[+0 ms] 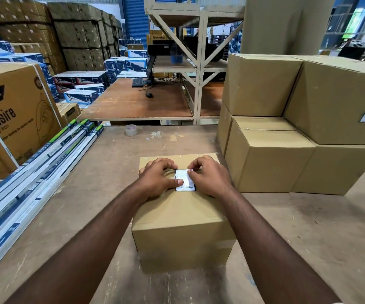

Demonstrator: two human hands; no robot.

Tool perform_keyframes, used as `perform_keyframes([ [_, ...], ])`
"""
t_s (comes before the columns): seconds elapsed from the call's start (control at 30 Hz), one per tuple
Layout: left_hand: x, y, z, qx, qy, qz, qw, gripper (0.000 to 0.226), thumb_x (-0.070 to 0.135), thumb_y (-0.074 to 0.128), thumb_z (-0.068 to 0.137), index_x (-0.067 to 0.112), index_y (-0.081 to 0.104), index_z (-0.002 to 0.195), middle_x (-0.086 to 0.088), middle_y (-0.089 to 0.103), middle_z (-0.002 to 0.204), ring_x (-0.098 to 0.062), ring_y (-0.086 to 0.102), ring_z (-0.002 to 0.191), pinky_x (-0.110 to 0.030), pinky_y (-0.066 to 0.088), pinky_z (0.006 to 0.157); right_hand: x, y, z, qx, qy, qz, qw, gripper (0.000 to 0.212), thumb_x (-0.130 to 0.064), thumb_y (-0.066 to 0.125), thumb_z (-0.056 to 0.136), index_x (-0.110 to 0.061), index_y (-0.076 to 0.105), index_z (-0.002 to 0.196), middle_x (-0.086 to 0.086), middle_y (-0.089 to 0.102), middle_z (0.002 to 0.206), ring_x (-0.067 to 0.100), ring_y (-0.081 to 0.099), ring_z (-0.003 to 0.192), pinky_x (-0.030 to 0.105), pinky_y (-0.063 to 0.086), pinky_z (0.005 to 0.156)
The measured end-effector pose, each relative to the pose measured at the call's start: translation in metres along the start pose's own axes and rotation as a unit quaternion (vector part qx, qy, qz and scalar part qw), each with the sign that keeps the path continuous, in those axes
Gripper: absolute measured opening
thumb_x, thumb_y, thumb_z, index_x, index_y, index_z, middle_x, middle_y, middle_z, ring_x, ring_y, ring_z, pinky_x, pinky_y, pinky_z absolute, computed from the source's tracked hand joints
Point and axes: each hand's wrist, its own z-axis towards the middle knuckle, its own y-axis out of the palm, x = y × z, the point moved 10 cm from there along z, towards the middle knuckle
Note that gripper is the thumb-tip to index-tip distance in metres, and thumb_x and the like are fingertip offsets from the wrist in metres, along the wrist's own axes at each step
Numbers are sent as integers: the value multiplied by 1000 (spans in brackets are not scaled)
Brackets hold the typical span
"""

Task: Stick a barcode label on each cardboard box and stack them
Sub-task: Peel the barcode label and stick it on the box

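Cardboard box (182,218) sits mid-tabletop (286,227), top face up for labelling. Barcode label (184,179) lies on top face. Left hand (158,179) pinches label's left edge; right hand (209,176) pinches right edge, likely for alignment. Finished stack (297,119) stands right, near enough for transfer.

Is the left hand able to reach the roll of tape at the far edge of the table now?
Probably yes, but not at once. The table between the left hand and the tape roll is bare, so nothing blocks it. The hand is busy pinching the barcode label on the cardboard box.
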Motion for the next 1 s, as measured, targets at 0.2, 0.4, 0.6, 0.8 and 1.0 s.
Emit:
perform_keyframes([
  [0.2,-3,-1,2,8,14,-8,1000,40,58,68,68,39,75,103,21,59,133,-9,54,128,-48,38,113,12,-1,3,12,23,99,995,7,-34,66,93,-35,72,89,-21,68,99,0,60,78,27,45,71],
  [0.4,0,-5,-3,41,22,-32,998,18,53,67,74,45,73,89,31,65,109,-6,61,113,-45,44,107,13,-11,-1,46,28,138,989,19,-37,64,95,-36,72,112,-18,70,91,6,63,76,29,48,71],
  [0.6,-3,-6,-7,44,7,-135,990,18,32,78,84,36,79,101,14,76,100,-15,72,96,-43,57,94,5,-1,-3,3,-2,46,999,17,-45,66,94,-33,76,100,-18,73,90,3,64,82,30,49,71],
  [0.8,6,-11,-14,72,14,-228,971,13,28,68,97,21,79,100,9,79,95,-4,66,83,-29,51,82,22,1,-1,-21,54,409,911,4,-17,78,93,-16,74,91,-4,65,72,6,54,56,28,51,51],
  [1.0,3,-12,-14,82,22,-187,979,20,18,59,102,31,74,104,11,78,94,-1,69,92,-29,52,89,59,-21,-1,115,128,586,792,4,-14,73,95,-13,69,94,-5,62,68,5,44,49,17,35,43],
])
